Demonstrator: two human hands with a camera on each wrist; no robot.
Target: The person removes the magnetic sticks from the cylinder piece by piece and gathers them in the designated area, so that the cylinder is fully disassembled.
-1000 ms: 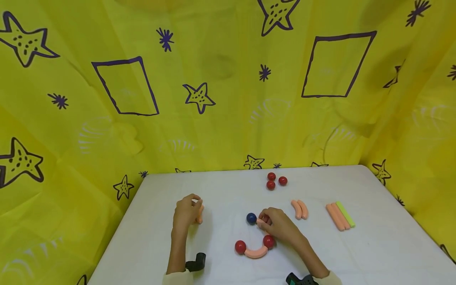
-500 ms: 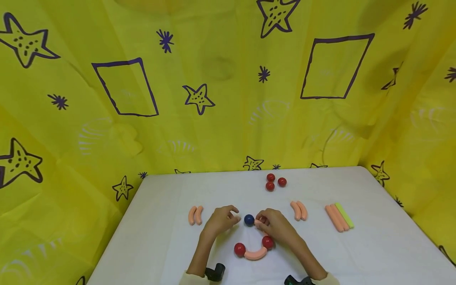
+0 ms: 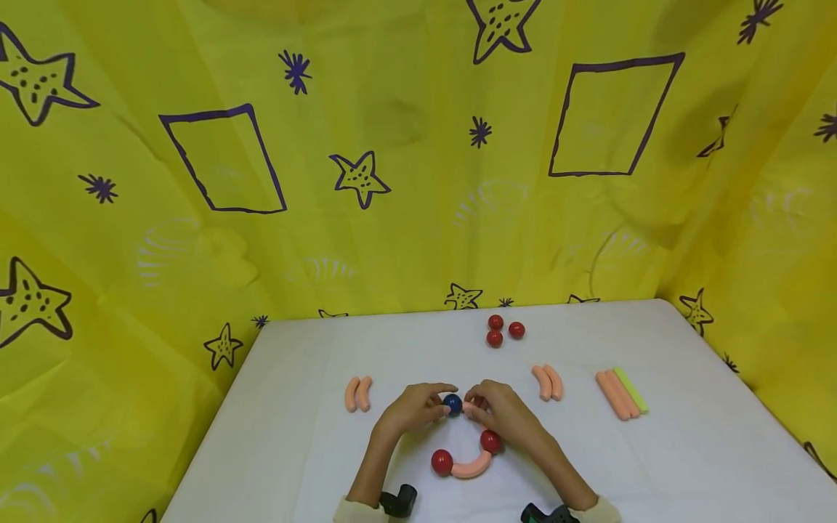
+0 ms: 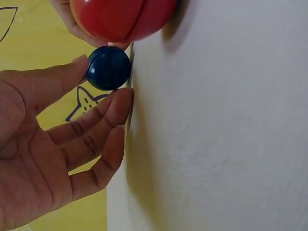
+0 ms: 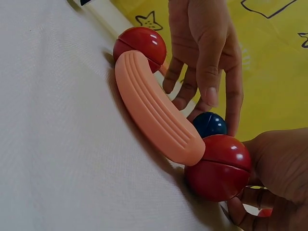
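Near the table's middle, my left hand (image 3: 413, 408) pinches a dark blue ball (image 3: 452, 404) between thumb and fingers. In the left wrist view, the thumb and a fingertip lie against the blue ball (image 4: 109, 68). Beside it, my right hand (image 3: 508, 412) grips a curved pink piece (image 3: 467, 410), mostly hidden by the fingers. This piece runs towards a red ball (image 3: 490, 441) below the hand. Another curved pink piece (image 3: 472, 467) links that ball with a second red ball (image 3: 442, 462); grooves show along this curved piece (image 5: 154, 110) in the right wrist view.
Two curved pink pieces (image 3: 351, 394) lie at the left, and two more curved pieces (image 3: 542, 383) at the right. Farther right are straight pink sticks (image 3: 612, 396) beside a green stick (image 3: 631, 391). Three red balls (image 3: 495, 339) sit at the back of the white table (image 3: 294, 450).
My left hand has left the pair of curved pieces at the left, moved right, and taken hold of the blue ball. My right hand stays in nearly the same place.
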